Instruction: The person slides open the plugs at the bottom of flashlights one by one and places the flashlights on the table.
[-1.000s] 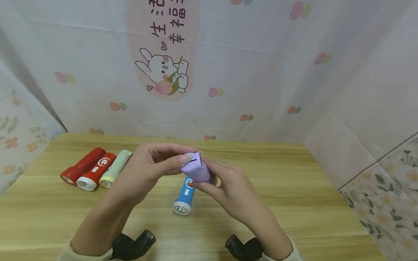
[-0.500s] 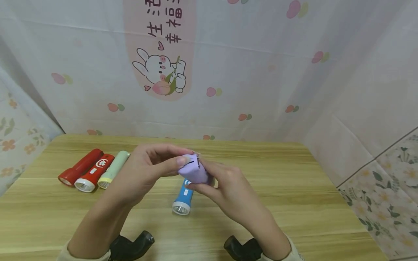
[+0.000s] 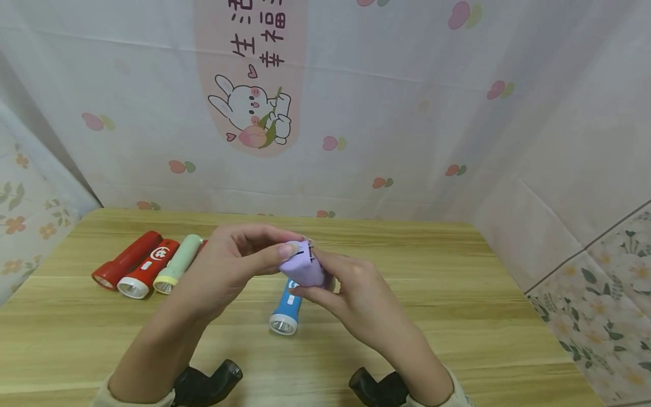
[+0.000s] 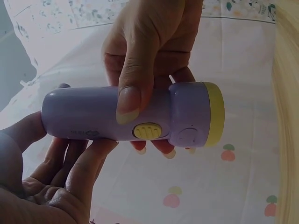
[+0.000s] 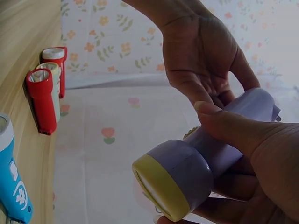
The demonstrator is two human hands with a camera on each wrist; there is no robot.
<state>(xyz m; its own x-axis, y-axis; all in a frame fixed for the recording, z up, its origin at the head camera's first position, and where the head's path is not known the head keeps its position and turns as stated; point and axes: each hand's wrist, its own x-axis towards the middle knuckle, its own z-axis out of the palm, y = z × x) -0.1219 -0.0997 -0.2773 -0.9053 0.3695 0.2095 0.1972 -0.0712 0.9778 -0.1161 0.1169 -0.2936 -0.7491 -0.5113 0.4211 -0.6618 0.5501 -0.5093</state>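
Note:
A lavender flashlight [image 3: 304, 270] is held above the table, its tail end turned toward the head view. My left hand [image 3: 231, 257] pinches that end, thumb beside a dark slot; two thin metal plug prongs [image 3: 312, 252] stick out there. My right hand [image 3: 358, 285] grips the body near the head, thumb on one side and fingers curled round the other. In the left wrist view the flashlight shows a yellow slide switch [image 4: 147, 131] and a yellow rim [image 4: 215, 115]. Below the hands a blue flashlight [image 3: 287, 308] with a white head lies on the table, its rear partly hidden.
On the left of the wooden table [image 3: 458, 316] lie a dark red flashlight [image 3: 128, 260], a red one with a white head [image 3: 150, 268] and a pale green one [image 3: 180, 262]. A printed curtain [image 3: 386, 113] hangs behind the table.
The metal prongs at the lavender flashlight's tail stand out more than a second ago, when mainly a dark slot showed. Both hands keep their hold in about the same place.

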